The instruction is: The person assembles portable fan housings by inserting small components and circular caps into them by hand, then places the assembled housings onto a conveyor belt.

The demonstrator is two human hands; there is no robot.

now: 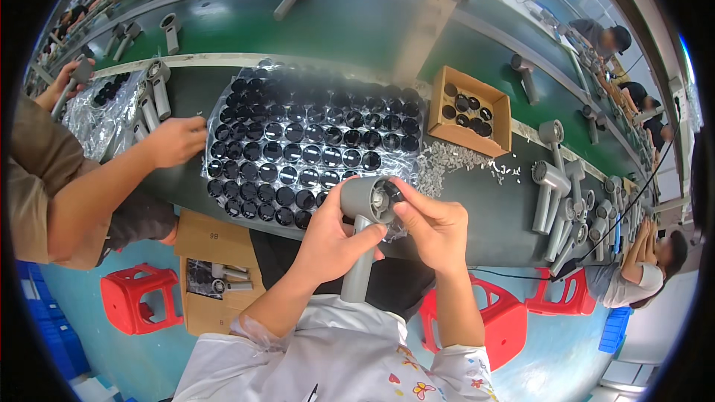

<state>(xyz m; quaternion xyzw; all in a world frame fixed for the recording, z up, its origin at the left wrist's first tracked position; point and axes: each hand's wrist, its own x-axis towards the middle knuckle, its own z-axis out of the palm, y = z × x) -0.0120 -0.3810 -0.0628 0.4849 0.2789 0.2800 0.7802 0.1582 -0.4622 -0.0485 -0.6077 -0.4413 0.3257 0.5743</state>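
Observation:
My left hand is wrapped round a grey hair dryer body, its handle pointing down toward my lap. The round open end of its barrel faces right, with pale inner parts showing. Between the thumb and fingers of my right hand is a small black round cap, held at that open end; whether it is seated there I cannot tell. Just beyond my hands lies a plastic-covered tray with rows of glossy black round caps.
A cardboard box with black caps stands right of the tray, beside a heap of small pale pieces. More grey dryer bodies lie at the right. A co-worker's hand reaches the tray's left edge. Beyond runs a green conveyor.

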